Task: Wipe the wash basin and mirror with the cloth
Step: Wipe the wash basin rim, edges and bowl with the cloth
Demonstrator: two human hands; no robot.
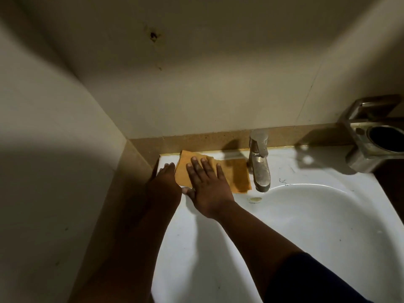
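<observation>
1. current state: the cloth (218, 173), orange and lying flat, sits on the back left ledge of the wash basin (218, 248), just left of the tap (259, 160). the right hand (207, 186) lies on it with fingers straight and spread, pressing down, not gripping. the left hand (166, 178) rests at the basin's left rear corner, fingers extended beside the cloth's left edge; it holds nothing.
2. step in hand, as judged: wiping the rear ledge, with the bowl and the mirror yet to be done. no mirror is in view.
3. keep the palm flat and the pressure even, so the whole cloth drags and no corner folds under.
4. work in overlapping strokes along the ledge, from the corner toward the tap. carry each stroke up to the seam at the brown backsplash (196, 138), where a yellowish line shows.
5. at the tap base, bunch the cloth slightly and run it around the base instead of pushing straight into it.
6. use the left hand as a brace only. keep it off the wiped area to avoid fresh marks.
7. dark marks show on the ledge right of the tap; expect them to need firmer, shorter rubs.
8. risk: the metal holder (376, 138) at the far right stands close to the rim, so slow the stroke there.
</observation>
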